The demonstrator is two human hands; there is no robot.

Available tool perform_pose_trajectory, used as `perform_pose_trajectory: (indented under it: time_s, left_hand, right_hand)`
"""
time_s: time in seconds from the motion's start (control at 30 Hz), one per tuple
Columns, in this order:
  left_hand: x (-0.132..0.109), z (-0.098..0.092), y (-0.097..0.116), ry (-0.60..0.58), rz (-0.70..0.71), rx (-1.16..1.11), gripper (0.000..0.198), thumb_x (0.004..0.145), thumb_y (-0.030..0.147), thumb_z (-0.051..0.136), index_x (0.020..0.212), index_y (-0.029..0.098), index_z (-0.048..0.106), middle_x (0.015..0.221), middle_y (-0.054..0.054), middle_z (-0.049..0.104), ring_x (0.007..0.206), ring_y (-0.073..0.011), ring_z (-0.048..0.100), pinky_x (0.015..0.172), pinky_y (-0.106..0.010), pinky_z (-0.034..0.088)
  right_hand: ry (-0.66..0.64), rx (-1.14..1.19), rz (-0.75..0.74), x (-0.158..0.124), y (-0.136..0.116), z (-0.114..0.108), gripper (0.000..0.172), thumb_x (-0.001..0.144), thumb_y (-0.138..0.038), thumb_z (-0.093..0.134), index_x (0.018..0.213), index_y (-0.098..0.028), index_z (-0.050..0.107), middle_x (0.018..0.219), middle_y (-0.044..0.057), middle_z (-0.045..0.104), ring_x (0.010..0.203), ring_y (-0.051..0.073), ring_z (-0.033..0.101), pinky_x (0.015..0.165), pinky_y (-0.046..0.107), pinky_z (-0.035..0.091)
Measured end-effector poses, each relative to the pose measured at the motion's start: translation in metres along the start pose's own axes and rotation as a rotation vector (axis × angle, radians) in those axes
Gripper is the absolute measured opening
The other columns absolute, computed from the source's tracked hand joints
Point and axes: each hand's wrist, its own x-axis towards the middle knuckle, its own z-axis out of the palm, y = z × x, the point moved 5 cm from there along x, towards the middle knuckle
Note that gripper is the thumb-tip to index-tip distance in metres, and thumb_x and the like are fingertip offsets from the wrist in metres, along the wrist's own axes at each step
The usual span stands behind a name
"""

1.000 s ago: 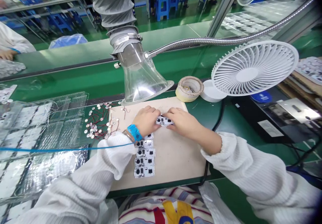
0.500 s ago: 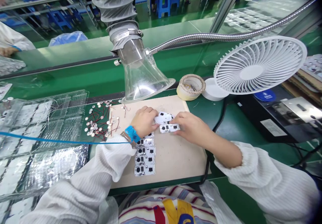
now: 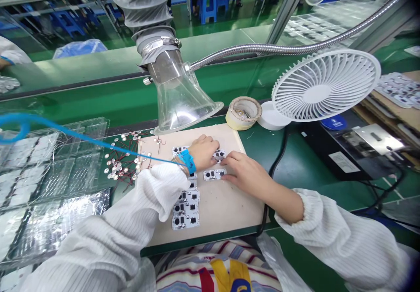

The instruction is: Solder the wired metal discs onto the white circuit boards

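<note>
On a beige work mat lies a column of small white circuit boards. My left hand, with a blue wrist strap, is curled over a white circuit board near the mat's far side. My right hand lies beside another single circuit board, with its fingertips touching that board's right end. One more board shows to the left of my left hand.
A clear fume hood hangs over the mat's far edge. A tape roll and a white fan stand at the back right. Small discs with red wires and clear plastic trays lie left. A black cable runs along the mat's right side.
The boards that both hands held together have been separated. My left hand has moved right and farther up the mat; my right hand has set one board down lower on the mat.
</note>
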Motion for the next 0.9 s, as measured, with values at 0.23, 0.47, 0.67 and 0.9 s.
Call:
perform_pose_trajectory:
  time_s: [0.23,0.47,0.67,0.9]
  left_hand:
    - [0.003,0.011,0.012,-0.041,-0.035,-0.023,0.03,0.075,0.006,0.053,0.105,0.009,0.054,0.105,-0.019,0.063,0.101,-0.0312,0.06,0.089,-0.041,0.047]
    - [-0.014,-0.005,-0.014,0.064,-0.159,-0.194,0.027,0.082,0.012,0.049,0.109,0.012,0.049,0.109,-0.018,0.064,0.102,-0.028,0.063,0.089,-0.038,0.048]
    - [-0.056,-0.024,-0.045,0.327,-0.325,-0.509,0.034,0.085,0.026,0.048,0.117,0.017,0.045,0.11,-0.01,0.062,0.105,-0.0247,0.06,0.095,-0.04,0.046]
    - [-0.079,-0.01,-0.055,0.454,-0.38,-0.985,0.036,0.078,0.033,0.057,0.109,0.018,0.051,0.103,-0.005,0.061,0.097,-0.0206,0.058,0.092,-0.038,0.045]
  right_hand:
    - [-0.024,0.106,0.044,0.002,0.007,-0.002,0.008,0.083,-0.015,0.064,0.09,-0.018,0.063,0.087,0.004,0.065,0.081,0.02,0.061,0.072,0.031,0.046]
    - [-0.063,0.213,-0.112,0.037,0.026,-0.026,0.026,0.086,-0.007,0.049,0.093,-0.02,0.07,0.092,0.003,0.069,0.087,0.015,0.064,0.08,0.024,0.048]
    - [0.046,-0.035,-0.055,0.061,0.017,-0.035,0.02,0.09,-0.019,0.052,0.104,-0.015,0.066,0.105,0.012,0.065,0.098,0.024,0.061,0.084,0.032,0.046]
    - [-0.025,-0.144,-0.074,0.047,0.002,-0.011,0.022,0.086,-0.026,0.063,0.104,-0.015,0.063,0.096,0.011,0.063,0.092,0.026,0.061,0.08,0.033,0.046]
